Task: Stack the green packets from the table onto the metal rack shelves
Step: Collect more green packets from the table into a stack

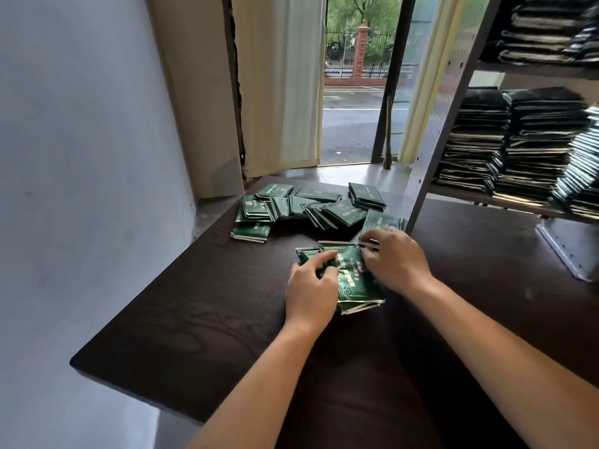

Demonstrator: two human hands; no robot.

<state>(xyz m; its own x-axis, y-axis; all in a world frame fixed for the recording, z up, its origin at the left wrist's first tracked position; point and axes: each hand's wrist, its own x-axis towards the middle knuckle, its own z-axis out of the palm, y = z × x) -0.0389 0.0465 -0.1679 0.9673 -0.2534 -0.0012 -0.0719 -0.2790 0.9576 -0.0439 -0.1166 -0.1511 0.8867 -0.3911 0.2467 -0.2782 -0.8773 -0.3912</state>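
Note:
A small pile of green packets [355,280] lies on the dark wooden table [201,306] in front of me. My left hand [311,286] holds the pile's left side, fingers curled over the top packet. My right hand [393,260] grips the pile's right edge, next to another packet [379,223] leaning by the rack post. Several more green packets [291,207] lie scattered farther back on the table. The metal rack [453,102] stands at the right, its shelves bearing tall stacks of packets [518,140].
A white wall [81,157] borders the table on the left. Behind the table hang curtains [278,85] beside an open glass door onto a street. A metal rack foot bracket [567,251] sits on the table at the right.

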